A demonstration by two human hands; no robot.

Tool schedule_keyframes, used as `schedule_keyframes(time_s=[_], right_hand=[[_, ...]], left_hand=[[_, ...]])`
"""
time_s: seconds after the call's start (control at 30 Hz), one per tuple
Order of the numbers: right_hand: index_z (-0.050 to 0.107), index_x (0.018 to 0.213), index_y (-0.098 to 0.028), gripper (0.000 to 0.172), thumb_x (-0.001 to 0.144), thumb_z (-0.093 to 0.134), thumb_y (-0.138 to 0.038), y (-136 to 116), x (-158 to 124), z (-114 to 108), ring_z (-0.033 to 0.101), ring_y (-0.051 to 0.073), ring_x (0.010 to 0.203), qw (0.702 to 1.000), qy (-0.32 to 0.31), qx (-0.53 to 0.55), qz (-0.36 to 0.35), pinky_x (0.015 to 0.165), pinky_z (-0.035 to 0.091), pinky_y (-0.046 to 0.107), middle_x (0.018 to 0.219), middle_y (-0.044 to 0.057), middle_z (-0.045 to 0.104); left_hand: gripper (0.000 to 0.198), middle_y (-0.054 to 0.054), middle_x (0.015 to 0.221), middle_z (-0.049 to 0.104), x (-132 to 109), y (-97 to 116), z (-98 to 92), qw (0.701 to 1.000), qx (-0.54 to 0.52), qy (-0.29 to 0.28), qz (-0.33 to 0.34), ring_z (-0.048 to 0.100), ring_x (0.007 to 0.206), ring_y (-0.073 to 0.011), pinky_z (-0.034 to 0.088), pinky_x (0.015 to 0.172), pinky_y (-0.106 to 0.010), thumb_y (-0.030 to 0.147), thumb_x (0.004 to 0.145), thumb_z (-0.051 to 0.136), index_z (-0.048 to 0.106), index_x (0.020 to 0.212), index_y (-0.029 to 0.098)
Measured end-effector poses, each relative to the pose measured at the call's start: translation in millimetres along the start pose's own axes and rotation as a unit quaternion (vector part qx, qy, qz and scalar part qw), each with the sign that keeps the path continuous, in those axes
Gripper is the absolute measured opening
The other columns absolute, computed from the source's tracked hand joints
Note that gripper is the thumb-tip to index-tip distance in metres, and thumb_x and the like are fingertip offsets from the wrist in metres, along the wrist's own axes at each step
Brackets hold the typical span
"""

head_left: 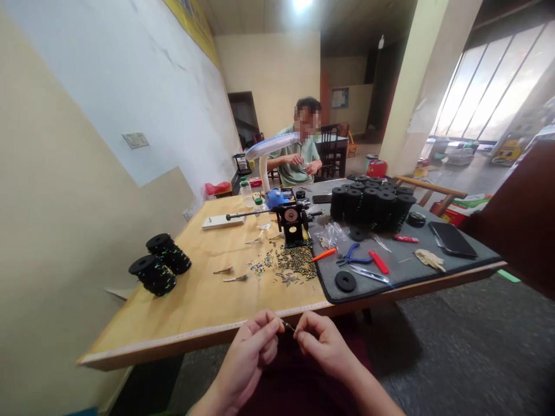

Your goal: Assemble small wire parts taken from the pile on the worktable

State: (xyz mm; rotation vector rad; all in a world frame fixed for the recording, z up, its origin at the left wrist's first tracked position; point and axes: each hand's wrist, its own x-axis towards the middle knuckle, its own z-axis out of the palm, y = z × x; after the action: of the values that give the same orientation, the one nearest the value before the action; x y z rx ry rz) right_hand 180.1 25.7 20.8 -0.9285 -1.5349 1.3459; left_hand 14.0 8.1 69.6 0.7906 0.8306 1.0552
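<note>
My left hand [254,344] and my right hand [323,341] are held close together just below the near edge of the wooden table [203,300]. Both pinch the ends of a small thin piece [288,327] between thumb and forefinger; it is too small to name. On the table beyond lies a heap of small dark metal bits [292,264]. Behind the heap stands a black hand-cranked winding device [291,222].
Two black spools [159,263] lie at the left. A dark mat [403,260] holds blue pliers [353,254], red-handled tools [378,262], a black disc [346,281], stacked black spools [373,205] and a phone [452,238]. A person [299,156] sits at the far end behind a lamp [269,153].
</note>
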Motion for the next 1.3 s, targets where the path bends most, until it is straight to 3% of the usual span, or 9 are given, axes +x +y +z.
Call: schedule_keyframes(time_s=[0.27,0.4,0.57,0.73,0.93,1.3], right_hand=[[0.060,0.069,-0.017,0.013,0.079,0.052,-0.015,18.7,-7.8,-4.1,0.050,0.012,0.052,0.999,0.031,-0.028,-0.003,0.055,0.039,0.023,0.054,-0.003,0.056],[0.068,0.076,-0.018,0.016,0.083,0.054,-0.020,12.1,-9.7,-10.7,0.061,0.018,0.072,0.996,0.011,-0.079,-0.050,0.071,0.045,0.028,0.073,0.004,0.068],[0.069,0.096,-0.021,0.019,0.086,0.056,-0.030,-4.2,-2.0,-16.1,0.061,0.022,0.090,0.992,-0.004,-0.064,-0.106,0.083,0.045,0.034,0.094,0.007,0.070],[0.069,0.085,-0.018,0.023,0.086,0.056,-0.037,-13.1,7.8,-5.8,0.062,0.019,0.078,0.996,-0.032,0.001,-0.088,0.076,0.046,0.031,0.081,0.005,0.070],[0.063,0.072,-0.017,0.022,0.082,0.063,-0.037,-9.3,10.0,3.7,0.056,0.015,0.066,0.999,0.002,0.044,-0.030,0.069,0.043,0.028,0.066,0.001,0.066],[0.058,0.065,-0.018,0.031,0.082,0.062,-0.043,8.1,1.8,3.9,0.059,0.017,0.070,0.998,0.018,0.057,-0.023,0.073,0.044,0.030,0.062,0.002,0.064]], left_hand=[[0.026,0.013,0.043,0.018,-3.2,7.5,0.5,0.999,-0.038,-0.014,-0.004,0.011,0.036,-0.0011,0.010,0.039,-0.017,0.036,0.072,0.072,0.060,0.068,0.014],[0.025,0.013,0.042,0.019,-4.6,8.9,3.3,0.999,-0.040,-0.024,-0.013,0.011,0.036,-0.0009,0.010,0.038,-0.017,0.035,0.072,0.073,0.060,0.067,0.014],[0.025,0.013,0.042,0.020,-3.3,8.5,5.9,0.999,-0.031,-0.031,-0.021,0.011,0.036,-0.0008,0.010,0.038,-0.017,0.035,0.072,0.073,0.060,0.067,0.014],[0.027,0.013,0.041,0.021,-1.4,8.4,5.6,0.999,-0.031,-0.034,-0.025,0.011,0.035,-0.0008,0.010,0.038,-0.017,0.036,0.072,0.073,0.060,0.067,0.014],[0.028,0.014,0.040,0.020,-1.6,9.1,4.5,0.998,-0.049,-0.030,-0.029,0.010,0.034,-0.0006,0.010,0.037,-0.017,0.036,0.070,0.074,0.058,0.066,0.014],[0.025,0.014,0.042,0.017,-0.8,8.4,-1.7,0.995,-0.086,-0.042,-0.020,0.009,0.035,-0.0013,0.011,0.037,-0.016,0.033,0.073,0.072,0.057,0.068,0.014]])
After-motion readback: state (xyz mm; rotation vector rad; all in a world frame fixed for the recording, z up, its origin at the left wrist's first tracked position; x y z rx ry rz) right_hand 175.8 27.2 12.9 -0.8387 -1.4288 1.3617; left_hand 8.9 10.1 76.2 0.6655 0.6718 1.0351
